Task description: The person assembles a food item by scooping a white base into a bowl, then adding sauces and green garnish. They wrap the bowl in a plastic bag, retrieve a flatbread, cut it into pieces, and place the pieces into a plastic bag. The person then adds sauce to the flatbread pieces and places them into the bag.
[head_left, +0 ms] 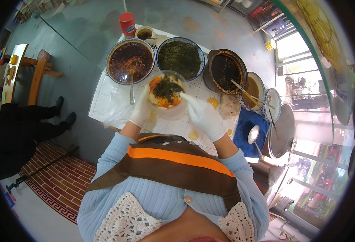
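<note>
Both my hands wear white gloves. My left hand (140,108) is closed on the left side of a clear plastic bowl (173,113), tilted over the white tiled table. Inside it lies pale food with orange-red sauce (168,101) and chopped dark greens (166,86) on top. At the bowl's right side is my right hand (203,117), its fingers drawn together and the tips reaching over the rim. Whatever they hold, if anything, is hidden. Just beyond the bowl stand a basin of dark red chili sauce (121,56) with a metal ladle (132,89) and a basin of chopped greens (179,58).
A red can (127,23) and a small cup (145,34) stand at the back. To the right are a dark sauce pot (224,71), a basin of brown liquid (253,91), a plastic bag (229,106) and a ladle (254,135) on blue cloth (242,141). Another person's legs (44,117) show left.
</note>
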`<state>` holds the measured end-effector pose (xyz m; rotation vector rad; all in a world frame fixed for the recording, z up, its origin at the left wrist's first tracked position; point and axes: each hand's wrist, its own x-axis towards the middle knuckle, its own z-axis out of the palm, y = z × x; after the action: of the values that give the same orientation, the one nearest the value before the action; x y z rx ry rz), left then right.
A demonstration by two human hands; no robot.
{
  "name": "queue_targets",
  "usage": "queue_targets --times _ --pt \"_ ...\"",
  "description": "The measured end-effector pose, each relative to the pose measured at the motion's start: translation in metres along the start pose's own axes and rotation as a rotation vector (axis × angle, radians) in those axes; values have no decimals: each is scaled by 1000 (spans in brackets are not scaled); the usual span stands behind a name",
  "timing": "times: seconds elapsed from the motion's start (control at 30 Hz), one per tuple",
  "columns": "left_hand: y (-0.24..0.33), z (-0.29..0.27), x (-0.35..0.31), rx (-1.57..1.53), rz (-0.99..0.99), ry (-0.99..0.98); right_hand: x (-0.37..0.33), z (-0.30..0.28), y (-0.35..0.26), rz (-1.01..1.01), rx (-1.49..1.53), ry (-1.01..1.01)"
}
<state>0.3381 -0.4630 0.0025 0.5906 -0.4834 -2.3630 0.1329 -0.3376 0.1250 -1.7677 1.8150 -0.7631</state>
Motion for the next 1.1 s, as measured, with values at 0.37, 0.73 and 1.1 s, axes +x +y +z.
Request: queue_targets --times 0.37,0.73,1.1 --pt "4 3 -4 89 34 35 90 -4 89 239 -389 229" --pt "1 -15 -2 -12 -17 53 94 17 115 593 675 243" --pt "0 -17 0 -46 -13 63 77 22 122 626 1111 417"
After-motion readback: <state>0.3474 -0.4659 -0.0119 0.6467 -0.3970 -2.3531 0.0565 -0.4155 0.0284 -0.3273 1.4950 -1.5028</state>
